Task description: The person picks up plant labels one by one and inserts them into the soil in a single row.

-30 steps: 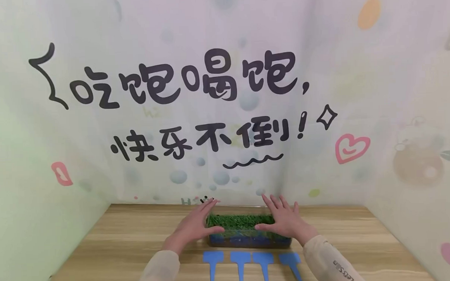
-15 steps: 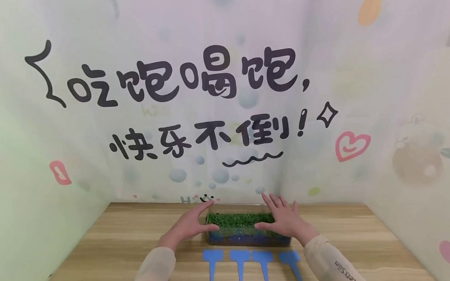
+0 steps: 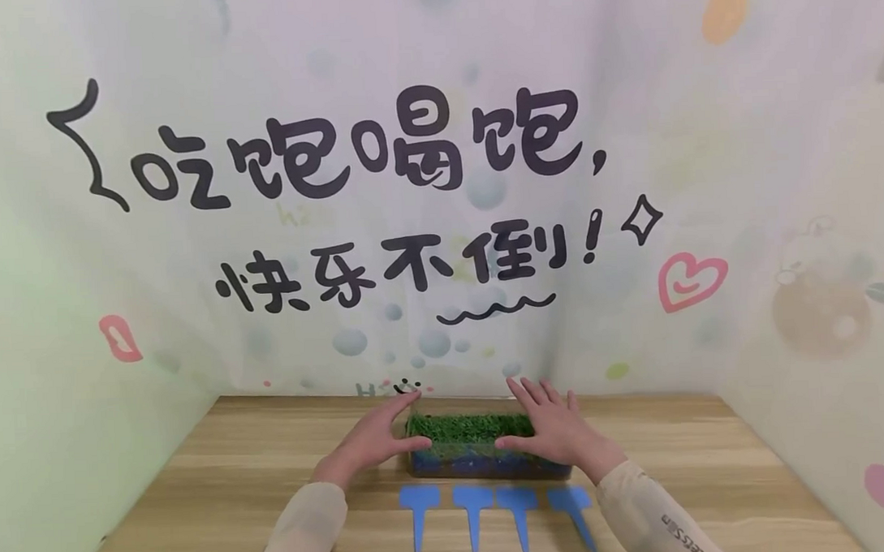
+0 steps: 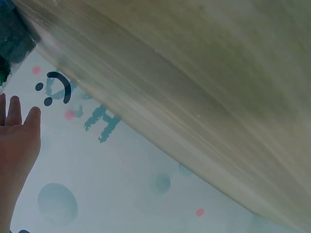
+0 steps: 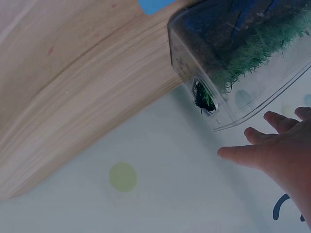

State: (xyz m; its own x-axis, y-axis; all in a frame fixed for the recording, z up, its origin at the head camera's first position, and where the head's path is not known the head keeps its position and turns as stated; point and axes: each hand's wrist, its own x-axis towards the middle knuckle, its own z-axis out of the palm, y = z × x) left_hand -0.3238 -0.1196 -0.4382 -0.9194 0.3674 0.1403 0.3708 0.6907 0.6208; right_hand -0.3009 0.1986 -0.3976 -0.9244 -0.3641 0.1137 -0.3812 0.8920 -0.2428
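Note:
A clear plastic box [image 3: 485, 463] stands near the back of the table, with green artificial grass [image 3: 472, 427] on top and a dark blue layer beneath. My left hand [image 3: 367, 443] is at its left end, fingers extended and thumb over the front left corner. At the right end, my right hand [image 3: 560, 433] spreads its fingers, thumb above the grass. In the right wrist view its fingers stand a little off the box's rim [image 5: 262, 108]; whether the left hand touches the box I cannot tell. Several blue T-shaped plant labels [image 3: 473, 502] lie in a row before the box.
The wood-grain table [image 3: 223, 487] meets a printed backdrop [image 3: 323, 231] just behind the box. Similar panels rise on the left and right sides. Long pale sleeves cover both forearms.
My left hand's thumb has drawn slightly left, away from the box's middle. The right hand has shifted a little to the left. Box and labels keep their places.

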